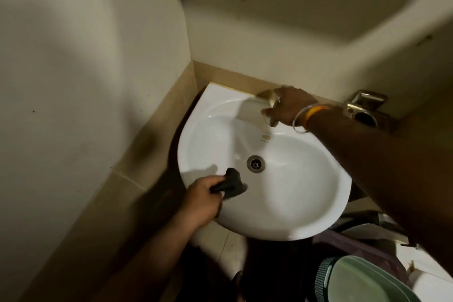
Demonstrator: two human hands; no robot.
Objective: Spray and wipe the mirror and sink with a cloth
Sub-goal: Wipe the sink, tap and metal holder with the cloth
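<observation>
A white corner sink (289, 193) fills the middle of the view, with a metal drain (256, 164) at its centre. My left hand (203, 200) grips a dark cloth (231, 185) against the basin's near left slope, just left of the drain. My right hand (290, 108) reaches over the back rim, its fingers curled round the metal tap (271, 110), which the hand mostly hides. No mirror or spray bottle shows in the view.
Beige tiled walls close in on the left and behind the sink. A metal wall holder (365, 109) sits right of the tap. A green bin (362, 282) and a dark purple basket (343, 245) stand on the floor at lower right.
</observation>
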